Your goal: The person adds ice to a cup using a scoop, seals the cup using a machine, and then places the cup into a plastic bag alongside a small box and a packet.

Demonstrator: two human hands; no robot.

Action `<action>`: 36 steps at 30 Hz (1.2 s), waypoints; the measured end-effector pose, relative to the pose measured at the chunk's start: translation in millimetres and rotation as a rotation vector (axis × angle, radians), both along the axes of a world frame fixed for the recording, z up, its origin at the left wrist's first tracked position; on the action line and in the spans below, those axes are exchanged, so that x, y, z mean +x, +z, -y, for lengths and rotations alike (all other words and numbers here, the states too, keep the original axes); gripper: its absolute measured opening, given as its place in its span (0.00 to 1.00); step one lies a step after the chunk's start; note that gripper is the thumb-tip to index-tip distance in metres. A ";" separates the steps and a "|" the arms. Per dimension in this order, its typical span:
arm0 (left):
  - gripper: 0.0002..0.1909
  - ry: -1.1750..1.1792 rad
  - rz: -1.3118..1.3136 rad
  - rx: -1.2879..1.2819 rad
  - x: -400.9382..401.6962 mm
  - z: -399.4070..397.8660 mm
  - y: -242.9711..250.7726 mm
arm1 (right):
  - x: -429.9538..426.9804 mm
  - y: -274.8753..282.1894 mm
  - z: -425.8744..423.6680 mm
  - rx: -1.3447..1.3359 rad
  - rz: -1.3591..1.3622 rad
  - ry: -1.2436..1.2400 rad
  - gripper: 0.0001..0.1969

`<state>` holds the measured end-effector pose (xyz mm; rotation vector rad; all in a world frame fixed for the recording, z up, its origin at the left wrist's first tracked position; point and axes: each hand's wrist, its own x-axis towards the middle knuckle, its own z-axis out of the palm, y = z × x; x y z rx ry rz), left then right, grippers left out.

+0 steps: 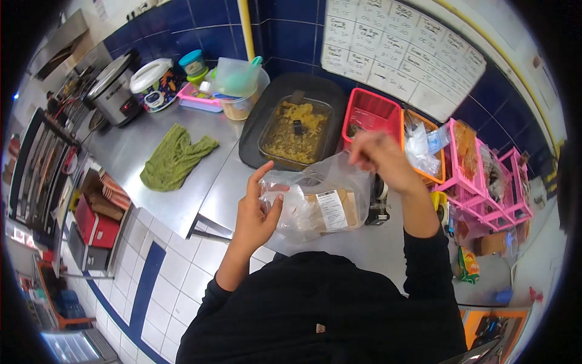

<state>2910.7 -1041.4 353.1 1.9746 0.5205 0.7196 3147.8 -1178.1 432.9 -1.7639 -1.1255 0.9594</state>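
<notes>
A clear plastic bag point(291, 211) lies in front of me on the steel table. Inside it is a brown cardboard box point(350, 207) with a white printed label point(331, 209). At the bag's left end is my left hand point(261, 214), its thumb and fingers spread. Some of those fingers show against or behind the thin plastic. My right hand point(384, 159) is raised over the bag's upper right edge, its fingers curled and blurred by motion. Whether it pinches the plastic cannot be made out. A black tape dispenser point(378, 214) stands right of the bag, partly hidden.
Behind the bag, a dark electric pan point(252, 132) holds a glass tray point(298, 157) of yellow food. A green cloth point(175, 159) lies left. Red point(379, 107) and orange baskets point(429, 175) and pink racks point(486, 214) line the right. A rice cooker point(154, 86) stands back left.
</notes>
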 end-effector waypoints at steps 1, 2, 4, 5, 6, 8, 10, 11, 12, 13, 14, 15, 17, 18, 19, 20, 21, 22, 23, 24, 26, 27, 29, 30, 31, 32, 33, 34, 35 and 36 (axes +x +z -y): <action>0.36 -0.067 0.092 -0.102 3.1 0.0 0.6 | -1.4 9.4 4.7 0.422 -0.311 0.135 0.17; 0.39 -0.129 0.181 -0.205 5.7 0.0 1.3 | -2.6 14.0 7.3 0.847 -0.617 0.280 0.18; 0.41 -0.157 0.236 -0.255 14.8 4.2 9.0 | -25.3 0.1 3.9 0.863 -0.455 0.218 0.18; 0.42 -0.159 0.289 -0.301 18.0 5.4 11.3 | -40.7 -10.6 -5.0 0.871 -0.307 0.176 0.18; 0.42 -0.173 0.283 -0.303 20.3 5.8 10.8 | -55.9 -19.7 -18.5 0.709 -0.258 0.192 0.16; 0.44 -0.098 0.329 -0.355 32.0 9.1 7.9 | -70.6 -60.1 -46.5 0.604 0.097 0.228 0.12; 0.44 -0.061 0.338 -0.345 23.1 0.2 -0.9 | -68.0 -105.2 -67.0 0.666 0.402 0.288 0.10; 0.44 -0.023 0.351 -0.341 18.1 -6.3 -6.4 | -63.2 -116.2 -70.5 0.660 0.811 0.238 0.09; 0.44 -0.017 0.302 -0.335 12.8 -11.2 -10.0 | -57.6 -126.3 -74.0 0.635 1.218 0.178 0.10; 0.44 -0.012 0.302 -0.335 8.7 -13.0 -11.7 | -53.5 -140.8 -74.1 0.637 1.216 0.183 0.10; 0.44 -0.029 0.266 -0.334 5.7 -14.6 -12.7 | -48.9 -154.8 -73.1 0.218 1.292 0.181 0.11; 0.44 -0.037 0.225 -0.339 0.9 -14.4 -15.5 | -52.0 -158.8 -73.1 -0.206 1.328 0.185 0.12; 0.44 -0.049 0.209 -0.322 0.8 -12.1 -17.6 | -50.3 -164.0 -84.8 -0.272 1.115 0.231 0.14; 0.44 -0.075 0.231 -0.361 4.2 -6.7 -12.2 | -50.1 -163.2 -92.5 -0.340 0.905 0.255 0.16; 0.44 -0.100 0.260 -0.397 5.4 -4.3 -8.3 | -51.9 -157.3 -99.5 -0.337 0.904 0.270 0.16; 0.45 -0.133 0.262 -0.377 4.8 -6.4 -13.6 | -54.4 -151.3 -106.3 -0.350 0.773 0.354 0.16; 0.45 -0.128 0.264 -0.380 5.6 -6.8 -13.7 | -54.5 -147.7 -108.2 -0.368 0.642 0.427 0.16; 0.45 -0.130 0.219 -0.350 6.3 -7.1 -13.1 | -51.7 -160.1 -110.4 -0.366 0.641 0.433 0.16; 0.44 -0.134 0.174 -0.320 6.9 -6.6 -12.7 | -47.6 -181.1 -113.7 -0.500 0.701 0.643 0.17; 0.44 -0.120 0.171 -0.315 4.6 -7.7 -12.0 | -52.7 -182.4 -118.5 -0.624 0.758 0.862 0.19; 0.42 -0.074 0.184 -0.338 0.6 -8.0 -10.3 | -61.7 -185.2 -117.9 -0.635 0.802 0.848 0.18; 0.42 -0.072 0.184 -0.337 0.3 -7.9 -10.8 | -64.1 -181.5 -116.0 -0.662 0.846 0.818 0.18; 0.36 0.048 0.139 -0.279 0.9 -7.5 -11.9 | -55.3 -185.2 -108.4 -0.395 0.795 0.732 0.17; 0.36 0.036 0.138 -0.279 2.3 -9.2 -13.1 | -47.1 -185.9 -99.2 -0.138 0.736 0.630 0.16; 0.31 0.130 0.069 -0.150 0.8 -14.7 -16.7 | -43.5 -167.8 -88.9 -0.084 0.802 0.543 0.19; 0.26 0.220 0.000 -0.021 0.4 -19.1 -18.9 | -36.9 -147.1 -74.0 -0.033 0.867 0.451 0.23; 0.17 0.335 0.039 0.040 -1.7 -23.8 -19.0 | -35.7 -110.1 -61.5 -0.222 1.041 0.455 0.28; 0.16 0.359 -0.014 0.036 -6.8 -29.1 -16.3 | -32.8 -71.1 -43.6 -0.424 1.211 0.441 0.33; 0.14 0.371 -0.061 0.037 -8.8 -34.2 -10.3 | -25.7 -47.4 -23.7 -0.551 1.167 0.388 0.36; 0.13 0.337 -0.029 -0.018 -8.3 -35.8 -2.8 | -19.2 -26.7 -5.3 -0.671 1.118 0.333 0.39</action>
